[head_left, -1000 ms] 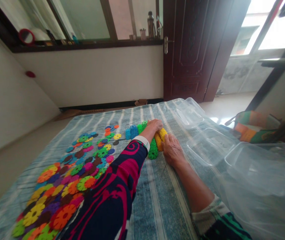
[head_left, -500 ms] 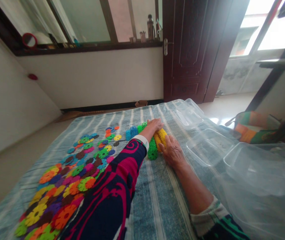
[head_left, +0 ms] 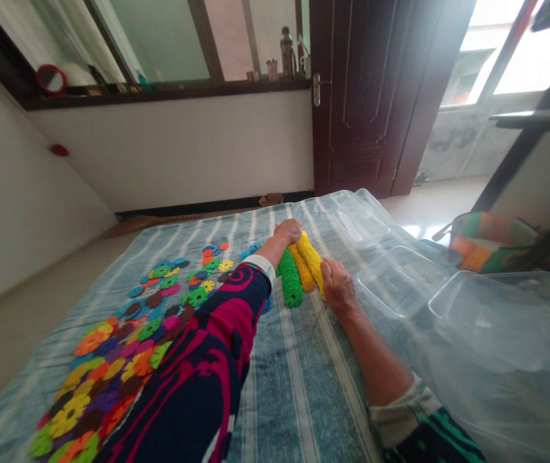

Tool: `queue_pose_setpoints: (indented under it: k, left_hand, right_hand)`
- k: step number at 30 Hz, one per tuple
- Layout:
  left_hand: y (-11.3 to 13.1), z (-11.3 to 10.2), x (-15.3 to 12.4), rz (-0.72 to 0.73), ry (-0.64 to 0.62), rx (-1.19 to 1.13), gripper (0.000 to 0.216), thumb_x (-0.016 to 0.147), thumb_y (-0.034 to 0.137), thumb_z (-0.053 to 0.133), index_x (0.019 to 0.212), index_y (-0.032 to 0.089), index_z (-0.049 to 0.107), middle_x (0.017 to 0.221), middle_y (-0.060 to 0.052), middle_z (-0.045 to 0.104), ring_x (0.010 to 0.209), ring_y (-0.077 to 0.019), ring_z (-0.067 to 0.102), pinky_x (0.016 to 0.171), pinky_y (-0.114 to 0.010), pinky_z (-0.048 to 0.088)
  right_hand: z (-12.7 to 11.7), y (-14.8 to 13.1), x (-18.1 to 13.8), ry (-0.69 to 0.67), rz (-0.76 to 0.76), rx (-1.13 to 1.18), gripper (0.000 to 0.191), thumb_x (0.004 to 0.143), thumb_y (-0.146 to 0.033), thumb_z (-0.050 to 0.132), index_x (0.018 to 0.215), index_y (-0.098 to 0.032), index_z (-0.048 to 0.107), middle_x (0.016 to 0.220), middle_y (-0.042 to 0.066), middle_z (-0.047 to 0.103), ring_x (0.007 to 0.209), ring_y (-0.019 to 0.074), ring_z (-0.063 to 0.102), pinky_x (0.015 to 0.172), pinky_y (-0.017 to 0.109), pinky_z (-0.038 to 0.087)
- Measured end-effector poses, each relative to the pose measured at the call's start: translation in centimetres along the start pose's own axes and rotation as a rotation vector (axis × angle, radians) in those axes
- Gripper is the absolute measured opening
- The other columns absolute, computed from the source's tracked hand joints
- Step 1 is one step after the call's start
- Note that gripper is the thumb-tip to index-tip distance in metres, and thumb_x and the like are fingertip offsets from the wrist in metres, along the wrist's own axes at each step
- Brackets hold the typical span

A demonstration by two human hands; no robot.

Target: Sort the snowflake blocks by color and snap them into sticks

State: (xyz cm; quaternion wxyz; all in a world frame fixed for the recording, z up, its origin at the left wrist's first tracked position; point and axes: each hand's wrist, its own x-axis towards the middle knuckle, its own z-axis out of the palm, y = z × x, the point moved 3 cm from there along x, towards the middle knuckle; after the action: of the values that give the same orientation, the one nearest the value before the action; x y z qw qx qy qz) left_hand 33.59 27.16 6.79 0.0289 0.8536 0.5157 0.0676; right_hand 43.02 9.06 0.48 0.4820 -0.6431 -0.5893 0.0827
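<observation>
Yellow stack lies flat, pointing away, right hand touching it.

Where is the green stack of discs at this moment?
Head view, mid-frame: the green stack lies on the striped cloth, just left of the yellow stacks, its far end by the left hand.

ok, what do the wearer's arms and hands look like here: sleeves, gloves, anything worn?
Both hands are bare, no gloves. The left hand comes out of a long navy sleeve with magenta and red swirls and a white cuff. The right hand has a bare forearm; its dark sleeve with green stripes ends in a pale ribbed cuff.
</observation>
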Motion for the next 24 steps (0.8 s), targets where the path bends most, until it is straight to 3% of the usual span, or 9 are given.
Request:
queue_pose_setpoints:
  k: [3,7,15,21,24]
  left_hand:
    - [0.0,-0.3,-0.5,0.016,-0.033,0.042,0.023,0.078,0.010,0.051,0.089,0.015,0.070,0.093,-0.009,0.070,0.090,-0.0183,0.063,0.076,-0.023,0.045]
    - [0.1,-0.5,-1.4,0.066,-0.051,0.059,0.026,0.073,0.010,0.051,0.088,0.016,0.071,0.092,-0.007,0.071,0.083,-0.0169,0.062,0.070,-0.023,0.043]
    - [0.3,-1.1,-3.8,0.102,-0.020,0.045,0.030,0.075,0.009,0.047,0.092,0.017,0.070,0.095,-0.007,0.071,0.088,-0.0177,0.062,0.073,-0.023,0.044]
    - [1.8,-2.0,-9.1,0.074,0.051,-0.007,0.030,0.080,0.011,0.043,0.094,0.015,0.069,0.096,-0.009,0.070,0.093,-0.0200,0.062,0.080,-0.026,0.044]
    - [3.5,-1.5,-12.7,0.089,0.026,-0.130,0.025,0.079,0.011,0.044,0.079,0.015,0.069,0.085,-0.008,0.070,0.085,-0.0192,0.062,0.078,-0.027,0.044]
  right_hand:
    - [-0.3,0.1,0.0,0.032,0.071,0.043,0.043,0.097,-0.037,0.024,0.095,-0.019,0.063,0.088,0.006,0.063,0.086,0.0178,0.055,0.076,0.028,0.040]
    - [-0.5,0.4,0.1,0.042,0.155,0.125,0.048,0.095,-0.045,0.025,0.093,-0.019,0.065,0.085,0.005,0.064,0.081,0.0171,0.055,0.073,0.027,0.040]
    - [-0.7,0.7,0.1,0.067,0.223,0.297,0.054,0.091,-0.054,0.027,0.087,-0.017,0.067,0.084,0.005,0.066,0.078,0.0181,0.058,0.070,0.028,0.042]
    - [-0.6,1.2,0.2,0.069,0.224,0.329,0.050,0.087,-0.047,0.035,0.109,-0.014,0.066,0.110,0.011,0.067,0.101,0.0214,0.058,0.089,0.033,0.043]
    - [-0.6,1.5,0.3,0.045,0.253,0.387,0.052,0.087,-0.049,0.036,0.108,-0.014,0.066,0.104,0.010,0.068,0.096,0.0217,0.059,0.083,0.033,0.045]
